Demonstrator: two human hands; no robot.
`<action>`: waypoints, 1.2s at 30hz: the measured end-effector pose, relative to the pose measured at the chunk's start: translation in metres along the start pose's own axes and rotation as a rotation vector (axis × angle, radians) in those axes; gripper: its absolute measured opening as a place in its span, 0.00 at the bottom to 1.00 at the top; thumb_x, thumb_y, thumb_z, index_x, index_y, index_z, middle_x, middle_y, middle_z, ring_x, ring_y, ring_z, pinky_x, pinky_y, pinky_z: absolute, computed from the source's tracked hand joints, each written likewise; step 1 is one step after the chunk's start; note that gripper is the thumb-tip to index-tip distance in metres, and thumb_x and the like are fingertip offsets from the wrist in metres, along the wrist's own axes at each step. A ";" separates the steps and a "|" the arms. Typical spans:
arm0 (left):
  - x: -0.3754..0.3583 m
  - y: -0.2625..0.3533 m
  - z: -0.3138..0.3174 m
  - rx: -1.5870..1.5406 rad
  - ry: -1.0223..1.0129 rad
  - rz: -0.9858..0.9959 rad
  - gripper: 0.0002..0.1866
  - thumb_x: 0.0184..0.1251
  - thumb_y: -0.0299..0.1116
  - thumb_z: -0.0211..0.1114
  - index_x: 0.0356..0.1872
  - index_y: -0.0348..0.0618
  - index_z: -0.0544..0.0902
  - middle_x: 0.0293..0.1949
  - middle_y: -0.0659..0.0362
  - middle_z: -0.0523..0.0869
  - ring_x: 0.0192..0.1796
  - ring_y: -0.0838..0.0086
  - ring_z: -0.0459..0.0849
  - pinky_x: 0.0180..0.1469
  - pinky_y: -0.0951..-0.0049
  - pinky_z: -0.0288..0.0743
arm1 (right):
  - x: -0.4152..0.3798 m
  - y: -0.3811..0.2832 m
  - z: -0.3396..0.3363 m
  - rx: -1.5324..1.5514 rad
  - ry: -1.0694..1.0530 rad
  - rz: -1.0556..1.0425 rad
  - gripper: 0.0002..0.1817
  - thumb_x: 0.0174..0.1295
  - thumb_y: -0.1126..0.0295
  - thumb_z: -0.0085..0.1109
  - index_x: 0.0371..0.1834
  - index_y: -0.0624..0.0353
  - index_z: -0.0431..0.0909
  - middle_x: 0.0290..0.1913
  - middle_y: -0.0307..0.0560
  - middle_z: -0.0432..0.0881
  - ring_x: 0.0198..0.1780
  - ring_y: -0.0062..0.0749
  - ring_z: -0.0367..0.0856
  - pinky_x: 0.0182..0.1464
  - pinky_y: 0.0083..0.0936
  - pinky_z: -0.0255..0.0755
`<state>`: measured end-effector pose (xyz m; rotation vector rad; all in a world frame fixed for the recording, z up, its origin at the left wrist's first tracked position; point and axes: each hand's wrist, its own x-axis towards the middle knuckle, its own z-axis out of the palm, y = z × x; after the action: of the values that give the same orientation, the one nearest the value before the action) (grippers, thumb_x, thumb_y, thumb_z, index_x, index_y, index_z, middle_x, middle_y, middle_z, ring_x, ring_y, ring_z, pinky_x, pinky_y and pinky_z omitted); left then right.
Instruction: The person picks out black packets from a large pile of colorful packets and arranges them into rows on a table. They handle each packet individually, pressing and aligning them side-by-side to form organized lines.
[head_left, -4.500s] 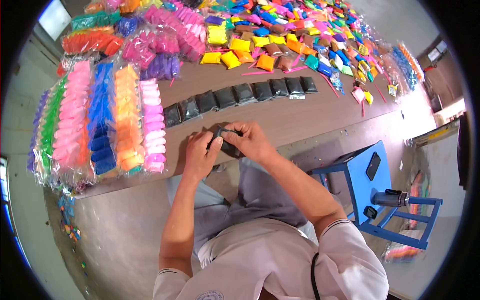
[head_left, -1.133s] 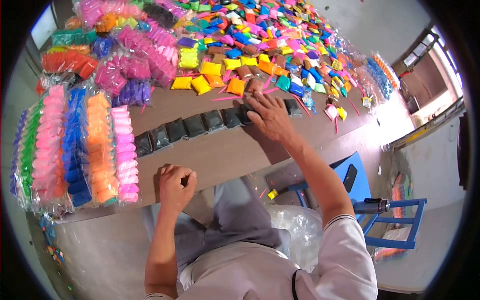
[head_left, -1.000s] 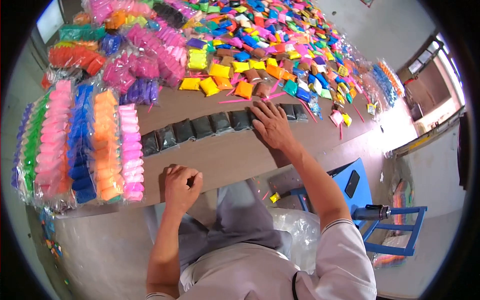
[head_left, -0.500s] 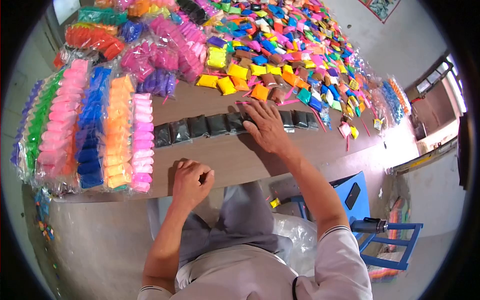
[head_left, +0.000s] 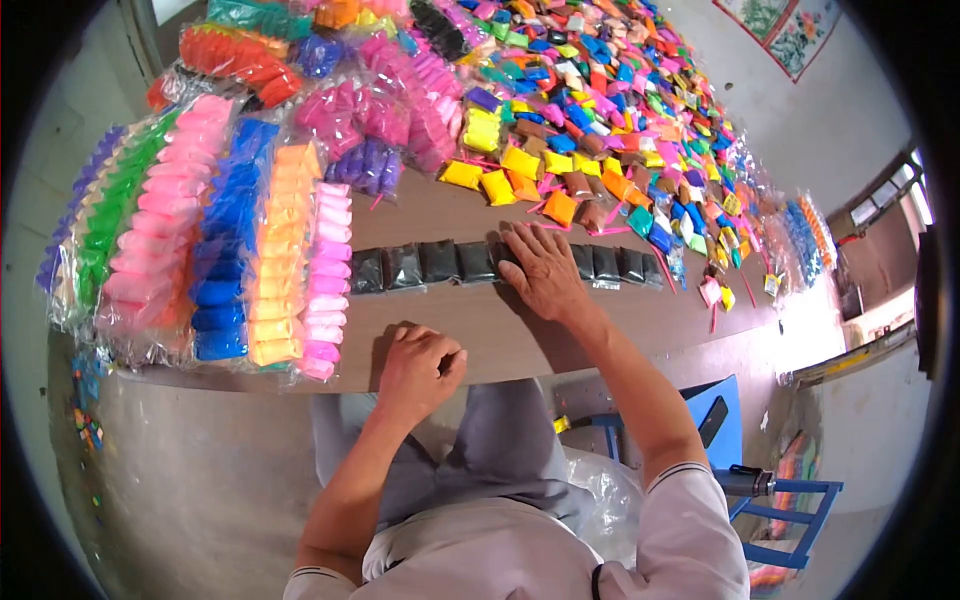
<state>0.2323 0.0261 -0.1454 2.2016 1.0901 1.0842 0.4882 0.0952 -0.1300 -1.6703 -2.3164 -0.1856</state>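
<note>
A row of small black packets lies across the brown table, running left to right. My right hand rests flat on the middle of that row, fingers spread, covering a packet or two. More black packets continue to the right of it. My left hand sits at the table's near edge, curled into a loose fist with nothing visible in it.
Long bags of pink, blue, orange and green clay sticks fill the table's left side. A heap of small coloured packets covers the far side. A blue stool with a phone stands at lower right; a clear plastic bag lies by my knee.
My right hand slid left along the black row and lies flatter on it. My left fist stays at the table's edge. The view has shifted right and down.
</note>
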 end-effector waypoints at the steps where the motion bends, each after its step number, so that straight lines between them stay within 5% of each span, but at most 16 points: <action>1: -0.001 0.000 0.000 -0.010 -0.005 -0.002 0.04 0.57 0.30 0.69 0.28 0.43 0.83 0.28 0.56 0.85 0.39 0.60 0.82 0.49 0.60 0.70 | 0.005 -0.010 -0.003 0.035 0.021 -0.006 0.28 0.74 0.49 0.46 0.70 0.55 0.68 0.73 0.53 0.68 0.75 0.55 0.62 0.74 0.53 0.53; 14: -0.002 -0.003 -0.002 0.017 -0.026 0.015 0.06 0.58 0.31 0.69 0.27 0.43 0.81 0.28 0.56 0.85 0.40 0.60 0.82 0.50 0.60 0.71 | 0.049 -0.076 0.034 0.139 0.070 -0.110 0.24 0.74 0.51 0.45 0.66 0.53 0.71 0.70 0.51 0.70 0.73 0.51 0.64 0.73 0.53 0.54; 16: -0.002 -0.002 -0.001 0.014 -0.017 0.019 0.06 0.58 0.31 0.68 0.27 0.43 0.81 0.27 0.56 0.84 0.40 0.60 0.82 0.49 0.60 0.71 | 0.051 -0.076 0.027 0.122 -0.063 -0.082 0.28 0.75 0.48 0.43 0.70 0.53 0.68 0.73 0.53 0.68 0.75 0.54 0.62 0.73 0.55 0.54; 24: -0.002 -0.005 0.002 0.062 -0.040 0.056 0.08 0.58 0.32 0.68 0.24 0.43 0.79 0.26 0.56 0.83 0.39 0.60 0.81 0.48 0.57 0.70 | 0.082 -0.136 0.021 0.225 0.023 -0.116 0.37 0.69 0.39 0.48 0.73 0.53 0.66 0.75 0.54 0.65 0.76 0.57 0.59 0.72 0.63 0.52; 36: 0.002 0.000 0.002 0.090 -0.027 0.094 0.05 0.53 0.29 0.69 0.26 0.44 0.81 0.28 0.57 0.85 0.40 0.59 0.81 0.48 0.58 0.70 | 0.091 -0.151 0.061 0.246 -0.028 -0.162 0.33 0.74 0.40 0.38 0.67 0.56 0.71 0.71 0.59 0.67 0.74 0.55 0.60 0.74 0.54 0.49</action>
<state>0.2349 0.0276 -0.1455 2.3529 1.0523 1.0602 0.3101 0.1454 -0.1525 -1.3769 -2.3839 0.0881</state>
